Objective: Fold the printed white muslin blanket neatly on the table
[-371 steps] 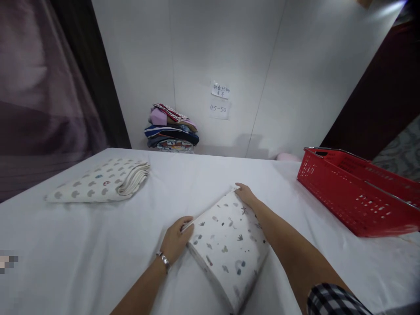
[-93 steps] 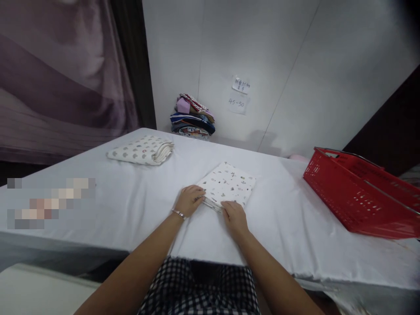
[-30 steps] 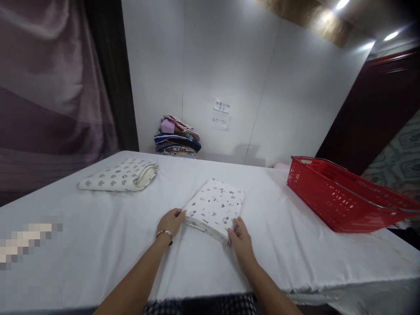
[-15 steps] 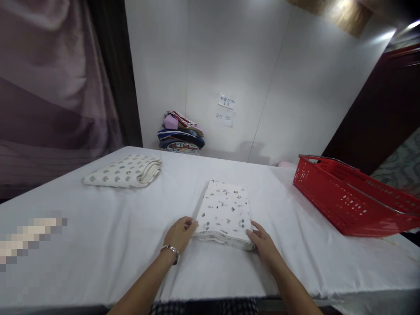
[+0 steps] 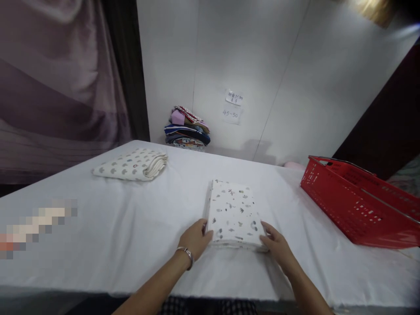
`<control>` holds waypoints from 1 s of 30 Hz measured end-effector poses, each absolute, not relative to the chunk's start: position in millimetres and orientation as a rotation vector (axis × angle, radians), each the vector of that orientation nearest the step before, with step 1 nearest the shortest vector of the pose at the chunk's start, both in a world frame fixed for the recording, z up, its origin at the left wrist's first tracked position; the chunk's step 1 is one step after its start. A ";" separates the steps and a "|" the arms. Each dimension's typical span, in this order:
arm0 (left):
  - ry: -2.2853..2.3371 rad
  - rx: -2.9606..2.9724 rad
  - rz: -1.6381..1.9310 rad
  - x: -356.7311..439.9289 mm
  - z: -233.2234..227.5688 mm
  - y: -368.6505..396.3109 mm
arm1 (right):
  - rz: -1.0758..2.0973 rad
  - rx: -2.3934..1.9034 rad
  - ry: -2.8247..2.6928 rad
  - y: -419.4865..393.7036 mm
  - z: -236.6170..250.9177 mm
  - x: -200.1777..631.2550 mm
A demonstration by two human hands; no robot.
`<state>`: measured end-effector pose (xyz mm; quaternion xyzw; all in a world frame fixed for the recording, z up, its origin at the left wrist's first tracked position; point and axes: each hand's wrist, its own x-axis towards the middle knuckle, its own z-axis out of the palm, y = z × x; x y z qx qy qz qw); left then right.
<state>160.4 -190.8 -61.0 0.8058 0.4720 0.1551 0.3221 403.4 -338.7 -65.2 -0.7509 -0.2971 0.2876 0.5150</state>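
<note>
A folded white cloth [image 5: 232,214] with small grey and green printed figures lies flat on the white-covered table in front of me. My left hand [image 5: 196,238], with a bracelet on its wrist, grips the near left corner, thumb on the cloth's edge and fingers along its side. At the near right corner my right hand [image 5: 277,245] holds the cloth in the same way, thumb and fingers at its edge. The cloth's layers show along the near side. What the fingertips do beneath the edges is partly hidden.
Another folded cloth [image 5: 133,165], white with grey shapes, lies at the back left. A red basket [image 5: 357,201] stands on the right of the table [image 5: 157,245]. Behind the far edge is a stack of folded fabrics [image 5: 187,131] against the wall. A blurred patch [image 5: 39,223] covers something at left.
The whole scene has shifted to the right in view as my head turned. The cloth's near edge looks flatter and straighter, and both hands remain at its near corners.
</note>
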 end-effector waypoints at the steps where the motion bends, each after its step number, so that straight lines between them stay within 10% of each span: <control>1: 1.238 2.107 0.408 159.7 -61.8 -189.4 | 0.614 -1.872 -0.766 -339.4 -68.0 404.5; 8: 1.136 2.335 0.619 176.0 -60.7 -170.3 | -0.030 -1.919 -1.546 -320.6 -59.2 382.3; 30: 1.181 2.697 0.044 259.7 -51.9 -92.2 | 0.006 -1.822 -2.143 -282.9 -71.3 282.5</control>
